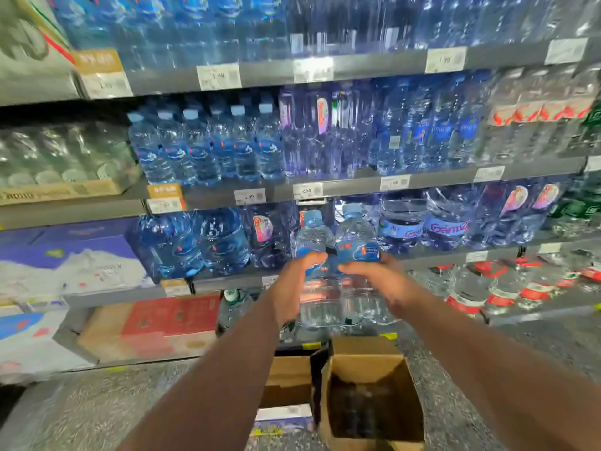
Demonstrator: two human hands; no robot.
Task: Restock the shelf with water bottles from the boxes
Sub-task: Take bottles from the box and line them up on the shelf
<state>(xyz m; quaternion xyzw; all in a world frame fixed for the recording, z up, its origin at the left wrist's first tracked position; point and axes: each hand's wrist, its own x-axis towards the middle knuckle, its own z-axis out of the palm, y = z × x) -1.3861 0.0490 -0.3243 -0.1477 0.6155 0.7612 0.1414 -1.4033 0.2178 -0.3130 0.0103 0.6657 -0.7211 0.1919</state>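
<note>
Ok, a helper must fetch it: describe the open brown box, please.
Look at the speckled floor in front of the shelves. The open brown box stands there, right of a second brown box. Only it shows raised flaps around a dark inside.

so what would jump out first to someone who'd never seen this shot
Dead centre, the left hand and right hand each grip an upright water bottle, the left bottle and right bottle side by side before the shelves. Those shelves form a wall of blue bottles behind them. Below the arms, an open cardboard box sits on the floor.
</note>
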